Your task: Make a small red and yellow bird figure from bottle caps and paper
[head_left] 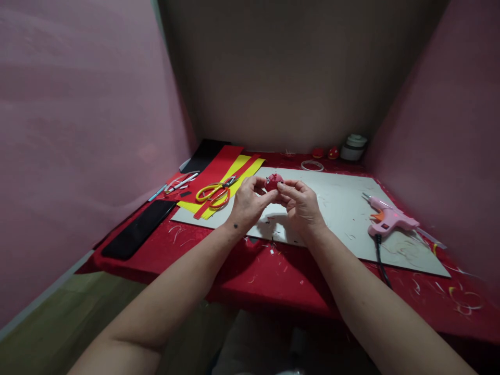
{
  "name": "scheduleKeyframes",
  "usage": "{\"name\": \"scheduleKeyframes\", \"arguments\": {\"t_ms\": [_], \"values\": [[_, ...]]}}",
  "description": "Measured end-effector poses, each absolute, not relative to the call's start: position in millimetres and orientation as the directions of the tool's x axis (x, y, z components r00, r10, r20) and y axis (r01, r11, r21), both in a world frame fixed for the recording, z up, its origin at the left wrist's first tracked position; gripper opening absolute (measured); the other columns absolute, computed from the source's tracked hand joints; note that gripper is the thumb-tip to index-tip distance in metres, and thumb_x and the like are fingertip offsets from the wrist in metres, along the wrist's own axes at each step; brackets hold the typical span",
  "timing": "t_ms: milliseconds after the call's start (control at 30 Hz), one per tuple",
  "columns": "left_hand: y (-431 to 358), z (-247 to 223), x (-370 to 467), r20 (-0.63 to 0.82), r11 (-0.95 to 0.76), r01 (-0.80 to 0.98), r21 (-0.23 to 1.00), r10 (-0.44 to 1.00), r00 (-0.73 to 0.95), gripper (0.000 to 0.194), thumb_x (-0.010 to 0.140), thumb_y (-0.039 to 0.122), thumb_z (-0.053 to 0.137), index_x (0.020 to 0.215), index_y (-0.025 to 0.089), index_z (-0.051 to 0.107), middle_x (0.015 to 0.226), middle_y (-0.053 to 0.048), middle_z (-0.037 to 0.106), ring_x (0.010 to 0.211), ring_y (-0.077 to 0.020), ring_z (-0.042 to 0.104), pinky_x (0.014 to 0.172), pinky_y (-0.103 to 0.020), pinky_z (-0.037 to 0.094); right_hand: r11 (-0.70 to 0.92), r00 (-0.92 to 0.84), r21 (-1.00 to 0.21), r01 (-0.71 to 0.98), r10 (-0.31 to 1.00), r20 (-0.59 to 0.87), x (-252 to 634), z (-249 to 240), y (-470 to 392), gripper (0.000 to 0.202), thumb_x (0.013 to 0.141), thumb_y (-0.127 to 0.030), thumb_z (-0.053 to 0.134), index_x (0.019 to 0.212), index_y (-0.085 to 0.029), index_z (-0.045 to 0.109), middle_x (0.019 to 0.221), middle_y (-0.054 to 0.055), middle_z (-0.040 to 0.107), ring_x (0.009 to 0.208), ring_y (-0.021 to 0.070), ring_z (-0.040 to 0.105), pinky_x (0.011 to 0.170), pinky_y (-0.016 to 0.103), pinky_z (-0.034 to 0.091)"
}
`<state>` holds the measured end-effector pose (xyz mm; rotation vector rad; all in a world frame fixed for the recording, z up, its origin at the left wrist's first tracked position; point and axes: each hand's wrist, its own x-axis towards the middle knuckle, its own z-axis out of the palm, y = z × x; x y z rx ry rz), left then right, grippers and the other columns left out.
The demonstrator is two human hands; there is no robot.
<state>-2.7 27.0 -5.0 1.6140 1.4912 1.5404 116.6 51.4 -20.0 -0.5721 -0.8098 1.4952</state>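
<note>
Between my two hands, above the white board, is a small round red figure with a white-and-black eye on its left side. My left hand grips it from the left with thumb and fingers. From the other side my right hand pinches it, the thumb pressed on its front. Parts of the figure are hidden behind the fingertips. Left of my left hand, yellow-handled scissors lie on sheets of red paper and yellow paper.
A pink glue gun with a black cord rests on the board's right. Black phone and pens lie at left. Farther back are a clear ring, two small red figures and a lidded white jar. Scraps litter the red cloth.
</note>
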Motion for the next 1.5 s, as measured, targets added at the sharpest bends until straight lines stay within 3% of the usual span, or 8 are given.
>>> {"name": "scheduleKeyframes", "arguments": {"t_ms": [600,1500], "values": [[30.0,-9.0,-6.4,0.458,-0.346,0.435,0.831,0.87,-0.182,0.022,0.068,0.027,0.074,0.08,0.016,0.06,0.075,0.0,0.058,0.071,-0.0136,0.053,0.068,-0.028,0.042,0.042,-0.165,-0.882,-0.469,0.977,0.134,129.6,-15.9,58.7,0.03,0.052,-0.025,0.086,0.07,-0.015,0.065,0.059,0.003,0.069,0.052,0.0153,0.063,0.058,0.031,0.051],[28.8,-4.3,-5.0,0.402,-0.269,0.462,0.845,0.889,-0.218,0.026,0.068,0.026,0.077,0.085,0.015,0.06,0.083,-0.003,0.06,0.073,-0.0138,0.054,0.07,-0.029,0.044,0.036,-0.192,-0.888,-0.459,0.972,0.138,130.0,-13.1,57.2,0.027,0.053,-0.026,0.081,0.073,-0.017,0.066,0.06,0.0,0.067,0.054,0.0144,0.063,0.063,0.032,0.05]]}}
